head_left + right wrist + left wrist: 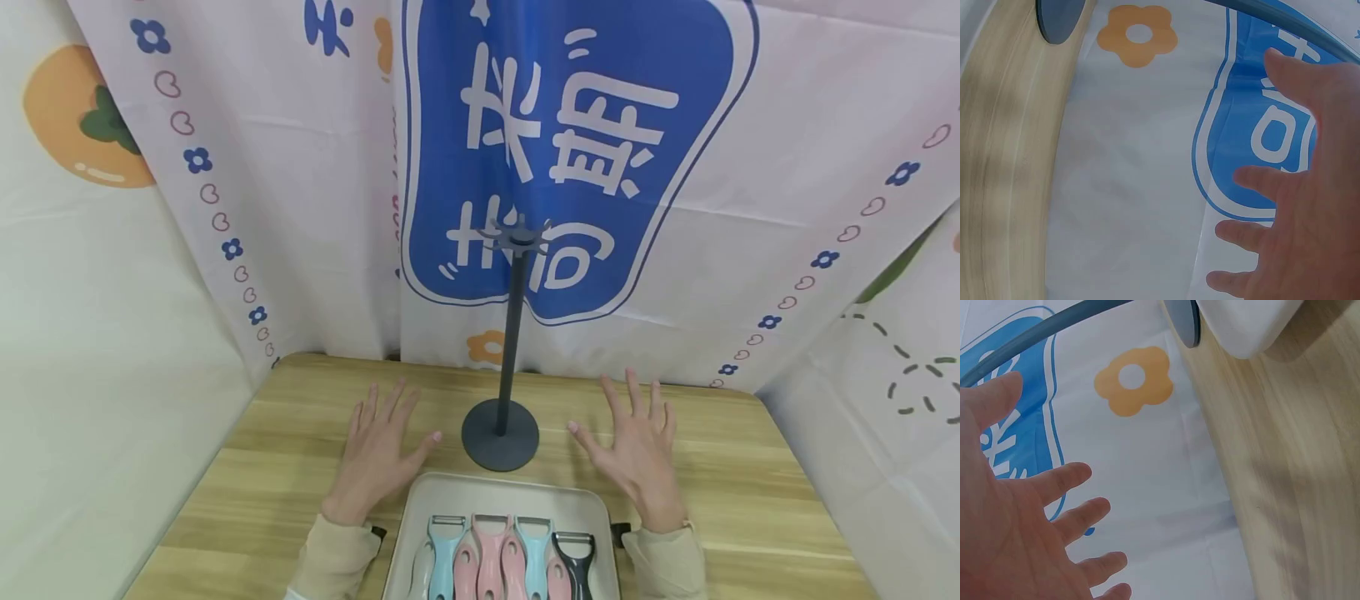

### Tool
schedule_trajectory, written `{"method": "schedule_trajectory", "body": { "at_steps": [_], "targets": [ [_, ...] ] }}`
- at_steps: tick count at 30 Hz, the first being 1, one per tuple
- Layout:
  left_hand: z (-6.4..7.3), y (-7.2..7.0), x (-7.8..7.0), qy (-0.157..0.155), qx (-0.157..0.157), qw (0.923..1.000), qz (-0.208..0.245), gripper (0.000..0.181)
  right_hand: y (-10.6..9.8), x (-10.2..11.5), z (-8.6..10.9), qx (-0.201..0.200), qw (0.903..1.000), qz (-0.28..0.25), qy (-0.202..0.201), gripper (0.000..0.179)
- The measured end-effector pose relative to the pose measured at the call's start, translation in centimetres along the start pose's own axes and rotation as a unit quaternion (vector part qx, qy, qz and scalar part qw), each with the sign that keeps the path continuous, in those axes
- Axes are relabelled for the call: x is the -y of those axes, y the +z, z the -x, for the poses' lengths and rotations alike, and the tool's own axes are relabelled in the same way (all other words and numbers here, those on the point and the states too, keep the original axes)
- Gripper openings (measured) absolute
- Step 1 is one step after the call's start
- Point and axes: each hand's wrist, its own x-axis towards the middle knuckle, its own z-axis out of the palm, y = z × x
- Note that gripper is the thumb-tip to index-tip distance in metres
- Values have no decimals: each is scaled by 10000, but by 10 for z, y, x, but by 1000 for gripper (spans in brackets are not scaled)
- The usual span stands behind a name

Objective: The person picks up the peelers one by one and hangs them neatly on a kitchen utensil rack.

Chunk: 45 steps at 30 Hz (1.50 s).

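My left hand (378,454) is held with fingers spread to the left of a dark grey stand (512,333); it holds nothing. On the stand's other side my right hand (637,446) has its fingers spread too, likewise bare. The stand has a round base (517,437) and a ring of hooks (517,240) on top, with nothing hanging there. In front of it a beige tray (510,492) contains several peelers: light blue (444,562), pink (491,558), another light blue (536,554) and black (579,571). Both wrist views show the palms with no object in them.
The wooden table (300,433) ends at a printed white curtain (337,275) behind the stand. White cloth hangs at the left and right sides. Between the peelers lie pink handles (513,558), partly cut off by the frame's lower edge.
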Motion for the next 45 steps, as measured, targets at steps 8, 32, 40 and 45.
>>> {"method": "schedule_trajectory", "body": {
  "at_steps": [8, 32, 40, 45],
  "targets": [
    [2, -9, 0, -70, 38, 10000, -9, 80, -7, 5, -1, -186, 9997, -103, -119, 92],
    [49, -35, -38, -219, 715, 9959, 511, 71, -27, 65, -49, -390, 9396, -3132, -1322, 75],
    [80, -30, -52, -539, 1161, 9883, 824, 59, -1, 102, -70, 49, 9104, -3891, -1404, 69],
    [95, -30, -49, -265, 1479, 9857, 761, 55, 18, 118, -78, 184, 8864, -4495, -1086, 45]
  ]
}}
